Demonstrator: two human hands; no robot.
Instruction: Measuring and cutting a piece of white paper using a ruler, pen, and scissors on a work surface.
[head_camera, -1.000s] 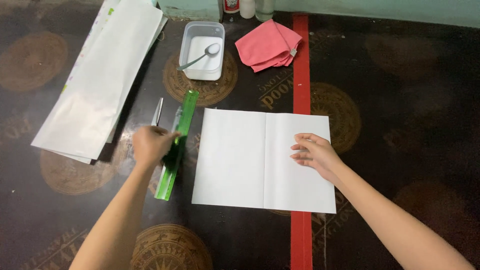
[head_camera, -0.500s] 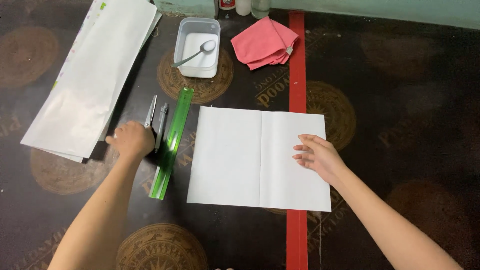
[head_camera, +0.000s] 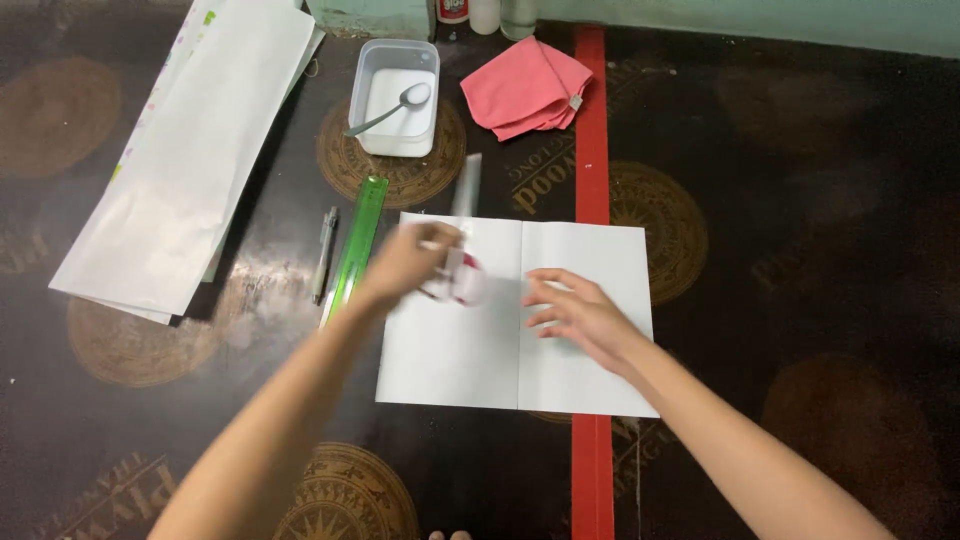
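Scissors (head_camera: 462, 240) in left hand (head_camera: 405, 265) over paper (head_camera: 580, 300)

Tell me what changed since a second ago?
The left hand left the green ruler and swung right over the white paper, now holding something blurred that looks like scissors. The right hand slid a little left on the paper. The ruler, the pen, the tub with its spoon and the pink cloth stayed put.

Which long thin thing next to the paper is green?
The ruler is the green one. The pen lying just left of it is grey and shorter.
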